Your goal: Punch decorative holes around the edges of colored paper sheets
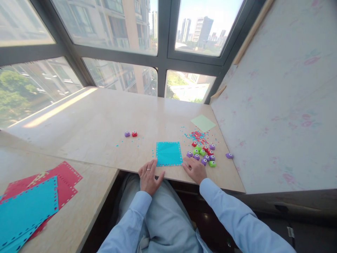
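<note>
A square blue sheet of paper [169, 153] with punched holes along its edges lies flat on the table in front of me. My left hand [150, 176] rests at its lower left corner, fingers stretched out and thumb apart; a ring sits on one finger. By the lower right corner my right hand [194, 169] lies with its fingers spread, nothing visibly held. Close beyond it is a cluster of small craft punches [202, 152] in purple, green and red. A purple punch [127, 134] and a red punch [134, 134] stand apart, left of the sheet.
Red and blue paper bits [198, 136] are heaped behind the punches, near a pale green sheet [203, 123]. One purple punch [229, 155] sits by the right wall. Larger blue sheets [31, 207] and red sheets [68, 174] with punched edges overlap at lower left. Windows rise behind the table [110, 116].
</note>
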Motion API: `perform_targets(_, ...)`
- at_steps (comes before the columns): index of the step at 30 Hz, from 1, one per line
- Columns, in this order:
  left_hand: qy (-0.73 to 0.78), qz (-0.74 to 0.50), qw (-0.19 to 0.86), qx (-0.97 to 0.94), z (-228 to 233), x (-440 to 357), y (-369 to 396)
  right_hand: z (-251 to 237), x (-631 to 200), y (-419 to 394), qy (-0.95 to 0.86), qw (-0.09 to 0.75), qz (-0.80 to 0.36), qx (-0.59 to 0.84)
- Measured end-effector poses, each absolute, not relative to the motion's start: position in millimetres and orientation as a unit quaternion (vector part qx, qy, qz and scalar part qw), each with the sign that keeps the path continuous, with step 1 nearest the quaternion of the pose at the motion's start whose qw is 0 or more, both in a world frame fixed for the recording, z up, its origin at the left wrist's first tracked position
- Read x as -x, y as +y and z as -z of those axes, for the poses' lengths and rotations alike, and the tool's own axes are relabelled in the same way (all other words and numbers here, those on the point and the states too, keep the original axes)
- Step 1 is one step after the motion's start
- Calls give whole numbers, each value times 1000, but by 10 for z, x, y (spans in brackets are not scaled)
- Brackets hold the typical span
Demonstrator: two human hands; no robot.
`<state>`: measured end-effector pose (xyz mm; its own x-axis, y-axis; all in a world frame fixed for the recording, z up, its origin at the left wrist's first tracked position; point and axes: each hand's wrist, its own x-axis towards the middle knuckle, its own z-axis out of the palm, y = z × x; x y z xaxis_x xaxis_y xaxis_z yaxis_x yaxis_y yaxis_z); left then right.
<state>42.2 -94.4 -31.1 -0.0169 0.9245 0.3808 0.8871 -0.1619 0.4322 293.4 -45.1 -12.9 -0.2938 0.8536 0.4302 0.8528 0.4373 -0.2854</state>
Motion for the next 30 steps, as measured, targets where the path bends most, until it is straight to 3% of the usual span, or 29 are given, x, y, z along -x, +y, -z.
perform_targets(13, 668, -346, 149, -642, 187, -651, -1045, 130, -2949, -470, -826, 263, 10, 499)
perform_targets(18, 638, -455, 339, -521, 25, -781, -1029, 135, -2944, -484, -819, 273, -19, 505)
perform_targets(23, 521, -619, 531, -253, -229, -1007, -1000, 141, -2945, -486, -814, 276, -36, 511)
perform_targets(30, 445, -583, 676, -74, -282, -1250, -868, 110, -2934, -495, -815, 272, -36, 510)
